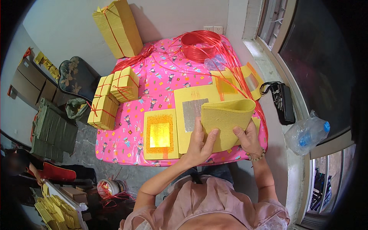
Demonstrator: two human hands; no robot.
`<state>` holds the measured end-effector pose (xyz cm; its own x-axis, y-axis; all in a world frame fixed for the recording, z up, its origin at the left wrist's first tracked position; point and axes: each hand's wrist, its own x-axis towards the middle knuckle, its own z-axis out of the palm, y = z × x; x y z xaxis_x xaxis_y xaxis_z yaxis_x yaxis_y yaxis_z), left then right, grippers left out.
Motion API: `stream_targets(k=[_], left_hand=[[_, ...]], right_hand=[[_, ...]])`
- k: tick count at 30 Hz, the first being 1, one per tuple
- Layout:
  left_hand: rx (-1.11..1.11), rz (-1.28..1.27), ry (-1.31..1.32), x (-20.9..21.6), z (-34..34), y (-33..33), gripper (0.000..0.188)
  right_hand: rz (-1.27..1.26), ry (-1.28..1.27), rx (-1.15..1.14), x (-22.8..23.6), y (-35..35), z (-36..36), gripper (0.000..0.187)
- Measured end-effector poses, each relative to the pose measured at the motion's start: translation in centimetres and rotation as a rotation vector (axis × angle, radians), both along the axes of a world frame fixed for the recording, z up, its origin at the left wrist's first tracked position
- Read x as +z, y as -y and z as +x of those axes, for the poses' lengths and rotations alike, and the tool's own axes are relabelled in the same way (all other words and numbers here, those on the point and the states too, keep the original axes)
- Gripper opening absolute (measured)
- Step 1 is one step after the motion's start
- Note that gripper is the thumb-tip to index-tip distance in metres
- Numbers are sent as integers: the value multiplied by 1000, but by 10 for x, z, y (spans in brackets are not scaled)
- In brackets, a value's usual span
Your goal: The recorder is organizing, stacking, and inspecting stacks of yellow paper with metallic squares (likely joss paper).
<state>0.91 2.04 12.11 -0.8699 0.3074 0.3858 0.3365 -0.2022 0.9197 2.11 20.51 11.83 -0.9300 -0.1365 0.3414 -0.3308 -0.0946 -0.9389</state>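
Both my hands grip a folded sheaf of yellow paper [226, 119] above the near edge of the table. Its top bends over in a rounded loop at the right. My left hand [202, 142] pinches the left edge, thumb in front. On the right side my right hand [248, 138] holds it, thumb also in front. Beneath lies yellow paper with a silver square [191, 111]. To the left is a yellow stack with an orange border and a shiny gold square [160, 132]. Farther back, more yellow paper with an orange-framed square [228, 85] lies partly under red strands.
Red-tied yellow paper bundles [103, 111] stand at the table's left, with a taller bundle [119, 30] behind. A coil of red plastic strapping [200, 46] sits at the back. On the sill are a black pouch [283, 103] and a bagged bottle [308, 136]. Another person's hand [39, 179] shows lower left.
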Motion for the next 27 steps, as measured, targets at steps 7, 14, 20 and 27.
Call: stream_targets(k=[7, 14, 20, 27], left_hand=[[-18, 38, 11, 5, 0, -2, 42], [40, 84, 0, 10, 0, -6, 34], [48, 48, -12, 9, -3, -5, 35], [13, 54, 80, 12, -6, -6, 36]], right_hand=[[-15, 19, -8, 3, 1, 0, 49], [-48, 15, -53, 5, 7, 2, 46], [-77, 23, -46, 7, 8, 1, 46], [-101, 70, -72, 8, 11, 0, 48]])
